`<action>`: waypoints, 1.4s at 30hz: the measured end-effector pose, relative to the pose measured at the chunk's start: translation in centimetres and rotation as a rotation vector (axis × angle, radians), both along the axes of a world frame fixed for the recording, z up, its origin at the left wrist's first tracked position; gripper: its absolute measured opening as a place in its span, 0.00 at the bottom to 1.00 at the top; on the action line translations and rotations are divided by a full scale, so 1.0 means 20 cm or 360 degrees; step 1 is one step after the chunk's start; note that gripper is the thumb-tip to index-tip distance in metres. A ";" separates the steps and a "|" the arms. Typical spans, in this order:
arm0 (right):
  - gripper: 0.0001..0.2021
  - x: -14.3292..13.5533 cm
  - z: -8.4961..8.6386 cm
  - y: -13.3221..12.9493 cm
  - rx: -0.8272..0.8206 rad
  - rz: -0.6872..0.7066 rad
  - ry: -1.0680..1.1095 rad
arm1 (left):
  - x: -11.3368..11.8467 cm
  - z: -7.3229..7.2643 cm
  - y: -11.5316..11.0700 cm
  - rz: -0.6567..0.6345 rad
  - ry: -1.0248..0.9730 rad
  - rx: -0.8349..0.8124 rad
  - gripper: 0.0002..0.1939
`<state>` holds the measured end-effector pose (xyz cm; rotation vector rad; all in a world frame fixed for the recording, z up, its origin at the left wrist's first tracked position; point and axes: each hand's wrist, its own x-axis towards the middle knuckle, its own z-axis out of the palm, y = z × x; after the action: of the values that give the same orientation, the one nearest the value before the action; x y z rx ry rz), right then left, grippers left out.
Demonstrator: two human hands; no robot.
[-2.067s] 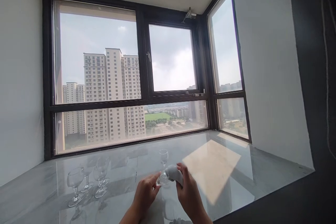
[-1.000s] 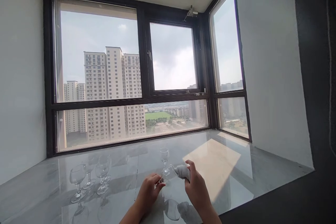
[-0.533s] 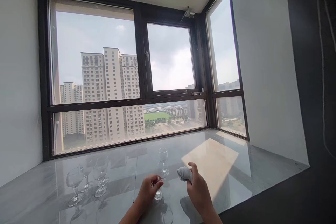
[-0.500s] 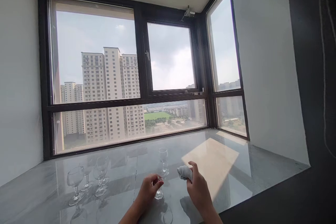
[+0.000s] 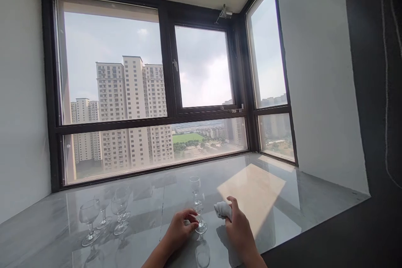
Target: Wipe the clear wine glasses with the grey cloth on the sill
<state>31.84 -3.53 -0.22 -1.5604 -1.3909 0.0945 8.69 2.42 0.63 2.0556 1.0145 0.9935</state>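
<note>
A clear stemmed glass (image 5: 201,227) stands on the shiny grey sill, its foot right at the fingertips of my left hand (image 5: 181,228). That hand's thumb and fingers are curved and parted, beside the stem rather than wrapped round it; whether they still touch is unclear. Just behind, a second stemmed glass (image 5: 195,185) stands upright, overlapping the bowl of the nearer one. My right hand (image 5: 238,224) grips a bunched pale grey cloth (image 5: 222,210) above the sill, index finger raised over it.
Several more stemmed glasses (image 5: 90,217) stand grouped at the left of the sill (image 5: 147,217). Dark-framed windows (image 5: 207,113) rise behind, and a patch of sunlight (image 5: 254,188) lies at the right. The sill's front edge slopes up towards the right wall (image 5: 323,92).
The near glass has shifted right and slightly away, out from behind my left fingers, which have loosened. My right hand with the cloth has moved slightly right and lower.
</note>
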 end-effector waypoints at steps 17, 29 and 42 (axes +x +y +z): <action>0.26 0.02 -0.03 0.01 -0.0125 -0.0028 0.0113 | -0.02 0.06 -0.07 -0.0286 0.0594 0.0485 0.21; 0.25 0.01 -0.02 0.02 -0.0108 -0.0025 0.0166 | -0.01 0.03 -0.01 -0.0180 0.0738 0.0416 0.25; 0.25 0.04 -0.04 0.03 -0.0100 -0.0037 0.0188 | -0.07 0.07 -0.02 0.0377 0.0334 0.0728 0.15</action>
<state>32.56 -2.86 -1.09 -1.5965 -1.2876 0.2147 7.27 1.93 2.01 2.4942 1.2515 1.2408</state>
